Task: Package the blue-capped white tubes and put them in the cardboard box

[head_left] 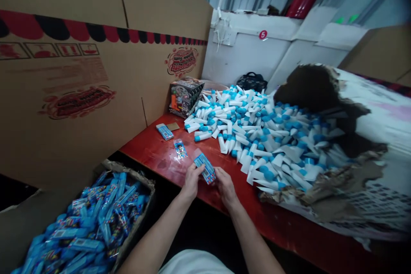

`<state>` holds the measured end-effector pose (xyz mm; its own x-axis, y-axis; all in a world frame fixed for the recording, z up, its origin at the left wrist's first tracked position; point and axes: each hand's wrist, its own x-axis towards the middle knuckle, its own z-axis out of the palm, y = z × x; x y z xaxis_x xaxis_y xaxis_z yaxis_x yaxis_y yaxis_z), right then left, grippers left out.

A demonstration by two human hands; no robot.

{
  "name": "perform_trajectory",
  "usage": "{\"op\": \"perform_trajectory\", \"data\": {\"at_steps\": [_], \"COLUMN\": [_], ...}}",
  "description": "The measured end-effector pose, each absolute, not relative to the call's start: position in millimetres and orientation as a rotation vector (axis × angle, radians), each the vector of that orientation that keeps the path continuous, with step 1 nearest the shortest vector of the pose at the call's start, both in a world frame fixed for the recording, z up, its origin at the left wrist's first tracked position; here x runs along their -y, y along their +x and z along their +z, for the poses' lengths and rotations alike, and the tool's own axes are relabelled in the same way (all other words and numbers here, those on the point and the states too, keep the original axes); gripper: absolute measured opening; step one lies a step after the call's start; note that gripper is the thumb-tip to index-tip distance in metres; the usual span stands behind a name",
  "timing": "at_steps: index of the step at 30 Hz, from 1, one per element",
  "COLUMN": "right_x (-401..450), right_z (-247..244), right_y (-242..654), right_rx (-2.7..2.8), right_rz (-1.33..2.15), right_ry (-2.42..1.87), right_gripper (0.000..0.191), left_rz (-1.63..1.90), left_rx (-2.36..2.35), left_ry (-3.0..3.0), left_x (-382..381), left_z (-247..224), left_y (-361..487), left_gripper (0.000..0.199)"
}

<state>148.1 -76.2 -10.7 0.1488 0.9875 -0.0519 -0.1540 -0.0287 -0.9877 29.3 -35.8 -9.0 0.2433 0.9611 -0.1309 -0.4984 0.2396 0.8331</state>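
Over the front edge of the red tabletop point(147, 154), I hold a blue printed plastic packet point(205, 168) with a barcode patch. My left hand point(191, 180) pinches its left side. The fingers of my right hand point(225, 185) are closed at its lower right edge. Just beyond, a single small printed wrapper point(180, 149) lies flat. Farther back on the left rests a stack of similar blue packets point(165, 131). A large heap of white tubes with blue caps point(237, 124) spreads to the right of my hands.
A carton full of blue wrapped packs point(96, 222) stands low at left. Tall cardboard point(135, 77) walls the left side. A torn white sack point(353, 188) lies open around the tubes at right. A printed box point(184, 96) and a black bag point(252, 81) sit at the back.
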Motion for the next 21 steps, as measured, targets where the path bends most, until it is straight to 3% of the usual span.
{"op": "perform_trajectory", "data": {"at_steps": [6,12,17,21], "right_x": [75.6,59.5,44.8,38.2], "right_z": [-24.7,-37.8,-36.7,-23.0], "right_y": [147.8,151.2,174.4,176.3], "right_rx": [0.853,0.789,0.696,0.644], "right_rz": [1.159,1.111,0.967,0.912], "right_ry": [-1.185,-1.264,-1.350,-1.339], "right_gripper": [0.033,0.041,0.039,0.037], "left_rz": [1.159,0.984,0.941,1.119], "left_rx": [-0.839,-1.043,-1.253,-1.473], "left_ry": [0.842,1.111,1.472,1.734], "left_x": [45.9,34.0,-1.7,-8.8], "left_z": [-16.4,-17.8,0.1,20.9], "left_y": [42.9,39.1,21.1,6.1], "left_gripper": [0.025,0.038,0.023,0.040]}}
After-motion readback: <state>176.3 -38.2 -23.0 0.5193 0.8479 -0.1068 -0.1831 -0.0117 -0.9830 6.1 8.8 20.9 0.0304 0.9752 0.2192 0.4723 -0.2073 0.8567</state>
